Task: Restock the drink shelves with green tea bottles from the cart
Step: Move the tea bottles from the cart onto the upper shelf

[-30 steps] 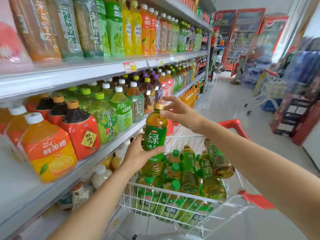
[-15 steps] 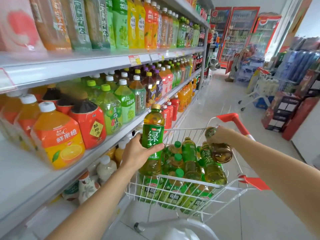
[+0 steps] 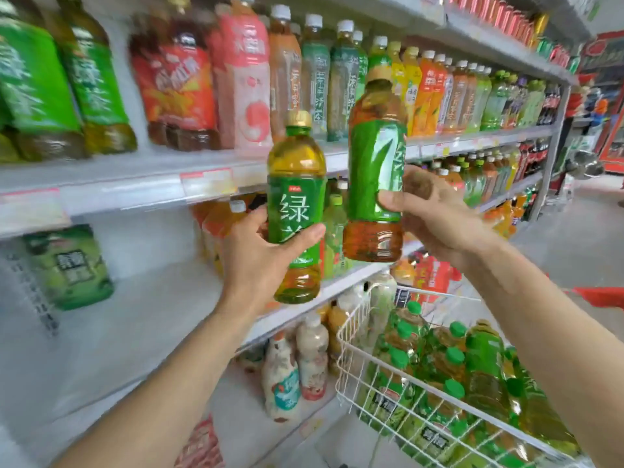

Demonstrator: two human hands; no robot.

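Left hand (image 3: 260,251): fingers gripping bottle (image 3: 297,204), as before.
Right hand (image 3: 435,217): fingers now gripping second bottle (image 3: 374,170), lifted from cart (image 3: 351,332).
Status: both raised toward shelf (image 3: 135,187); shelving next.

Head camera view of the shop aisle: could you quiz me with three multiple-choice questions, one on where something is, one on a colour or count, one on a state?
1. Where is the white wire shopping cart?
A. lower right, beside the shelves
B. on the top shelf
C. behind the red fridges

2. How many green-labelled tea bottles are held in the hands?
A. none
B. one
C. two

3. How does the gold-capped tea bottle in the left hand stand?
A. upside down
B. roughly upright, cap up
C. lying flat on the floor

Answers:
1 A: its wire wall shows at lower right, full of green-capped bottles.
2 C: the left hand grips one and the right hand grips the other green-labelled tea bottle.
3 B: its cap points upward, in front of the shelves.
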